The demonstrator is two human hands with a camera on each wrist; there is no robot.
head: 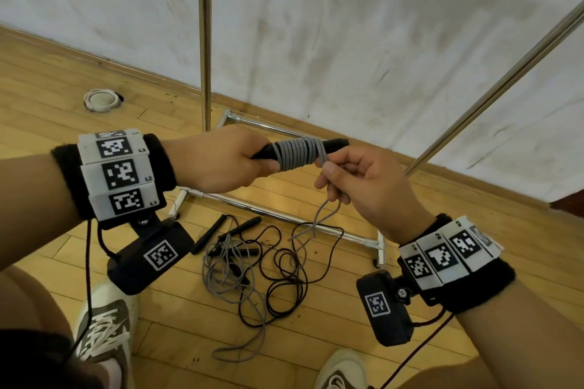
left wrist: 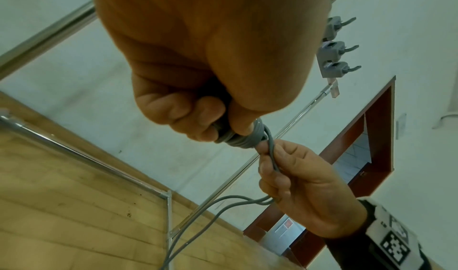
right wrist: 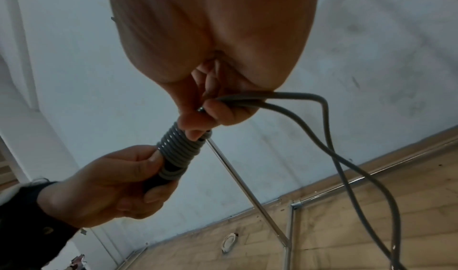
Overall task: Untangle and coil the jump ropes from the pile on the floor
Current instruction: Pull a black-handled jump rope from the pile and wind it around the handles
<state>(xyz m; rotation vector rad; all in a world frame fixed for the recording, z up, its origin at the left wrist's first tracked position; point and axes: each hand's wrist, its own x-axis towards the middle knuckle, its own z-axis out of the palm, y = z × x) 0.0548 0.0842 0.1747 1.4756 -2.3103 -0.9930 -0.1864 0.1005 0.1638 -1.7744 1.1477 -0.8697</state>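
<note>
My left hand [head: 234, 161] grips a pair of black jump rope handles [head: 335, 145] held level at chest height. Grey rope [head: 297, 154] is wound in several tight turns around the handles beside my left thumb. My right hand [head: 347, 180] pinches the doubled grey rope just below the last turn, and the loose strands hang down from it [head: 322, 215]. The right wrist view shows the grey coil [right wrist: 178, 149] and the two strands [right wrist: 342, 156] trailing away. On the floor lies a tangled pile of grey and dark ropes [head: 252, 275] with black handles [head: 210, 234].
A metal clothes rack stands over the pile, with a base frame [head: 271, 211], an upright pole [head: 204, 41] and a slanted bar [head: 493, 91]. A white wall runs behind. A round floor fitting [head: 101, 99] sits at left. My shoes [head: 104, 325] are near the pile.
</note>
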